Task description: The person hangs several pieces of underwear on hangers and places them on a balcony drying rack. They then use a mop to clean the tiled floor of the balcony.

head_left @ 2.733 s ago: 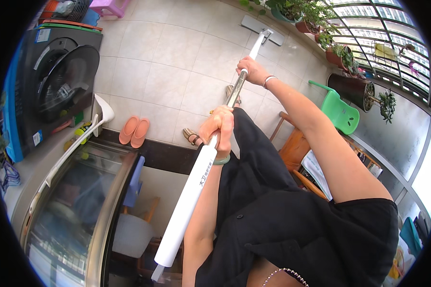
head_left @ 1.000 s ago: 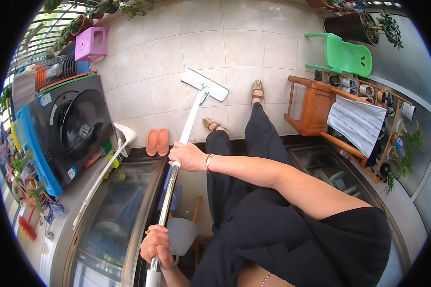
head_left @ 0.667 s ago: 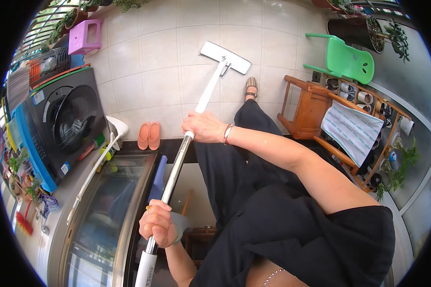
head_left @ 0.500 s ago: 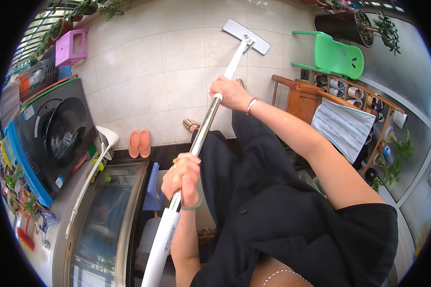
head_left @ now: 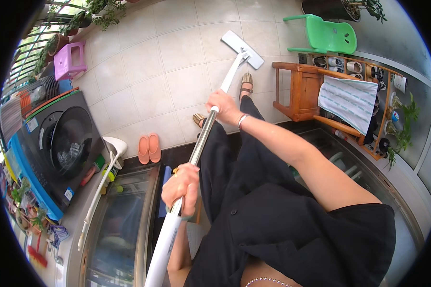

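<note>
A long-handled flat mop runs diagonally across the view, its white rectangular mop head on the pale tiled floor. My right hand wraps round the mop handle at its white collar, where the upper white tube meets the metal one. Lower down, my left hand grips the metal tube just above the thick white sleeve. Both sets of fingers are closed on the handle. My sandalled foot stands just short of the mop head.
On the left are a dark washing machine, a pink stool and orange slippers. A green chair, a wooden chair with a striped towel and a shoe rack stand right. A sliding-door track crosses below.
I have stepped forward, so my right foot now shows fully near the mop head. My view has shifted, with the wooden chair more in sight. Both hands keep their grip.
</note>
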Demonstrator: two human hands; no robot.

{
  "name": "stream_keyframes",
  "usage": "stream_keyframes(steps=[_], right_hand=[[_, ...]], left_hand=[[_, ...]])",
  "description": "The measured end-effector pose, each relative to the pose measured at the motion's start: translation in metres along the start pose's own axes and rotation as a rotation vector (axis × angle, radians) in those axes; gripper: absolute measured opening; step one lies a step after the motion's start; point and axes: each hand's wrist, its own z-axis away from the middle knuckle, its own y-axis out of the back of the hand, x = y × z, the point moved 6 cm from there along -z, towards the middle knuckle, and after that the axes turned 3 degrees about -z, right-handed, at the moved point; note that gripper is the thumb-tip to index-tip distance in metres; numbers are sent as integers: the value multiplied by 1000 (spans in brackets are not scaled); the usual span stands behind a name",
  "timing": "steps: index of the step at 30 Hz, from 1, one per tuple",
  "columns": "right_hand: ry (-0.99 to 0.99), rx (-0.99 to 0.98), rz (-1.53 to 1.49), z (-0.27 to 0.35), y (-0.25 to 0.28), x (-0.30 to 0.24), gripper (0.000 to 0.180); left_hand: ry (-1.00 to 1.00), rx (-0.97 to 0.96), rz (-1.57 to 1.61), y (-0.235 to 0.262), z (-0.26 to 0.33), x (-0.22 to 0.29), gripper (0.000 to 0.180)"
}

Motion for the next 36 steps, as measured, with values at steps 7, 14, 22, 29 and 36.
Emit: stream_keyframes(steps=[7,14,22,29,36], right_hand=[[-26,-71,-290,23,-108,-183,12],[98,-455,-357,5,-102,-180,11],[36,-395,-107,9,5,-35,10],[-68,-260,160,-5,87,115,4],[-61,-88,104,36,45,67,10]], left_hand=[[165,59,-312,91,66,124,38],[27,270,-234,82,54,119,39],[19,384,14,-17,16,35,39],[-39,237,162,-108,-37,-59,28],[-39,19,50,-79,2,-19,30]])
